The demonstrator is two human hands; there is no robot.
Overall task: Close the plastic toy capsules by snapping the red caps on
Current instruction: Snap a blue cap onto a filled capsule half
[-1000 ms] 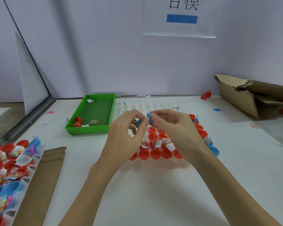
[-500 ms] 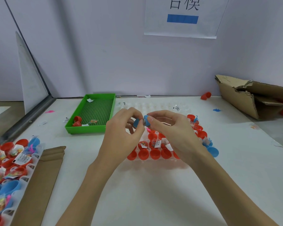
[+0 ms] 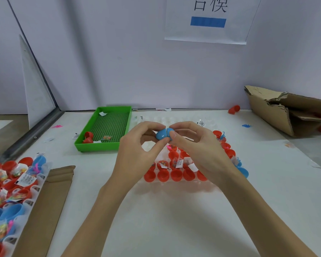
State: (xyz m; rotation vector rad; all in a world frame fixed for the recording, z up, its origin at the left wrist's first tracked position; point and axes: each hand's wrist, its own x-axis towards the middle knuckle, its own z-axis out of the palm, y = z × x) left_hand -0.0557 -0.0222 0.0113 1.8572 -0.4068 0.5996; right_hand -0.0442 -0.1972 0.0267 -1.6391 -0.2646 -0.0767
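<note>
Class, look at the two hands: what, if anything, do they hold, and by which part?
Both hold one blue capsule above the tray: left hand pinches its left half, right hand its right half, at the fingers.

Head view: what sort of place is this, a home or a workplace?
Probably a packing or assembly workstation: a white bench with partition walls, trays of red capsule halves, a green bin, a torn cardboard box and a posted sign.

Blue capsule [image 3: 163, 134], red caps [image 3: 175, 175] — green perforated tray [image 3: 107, 127]
</note>
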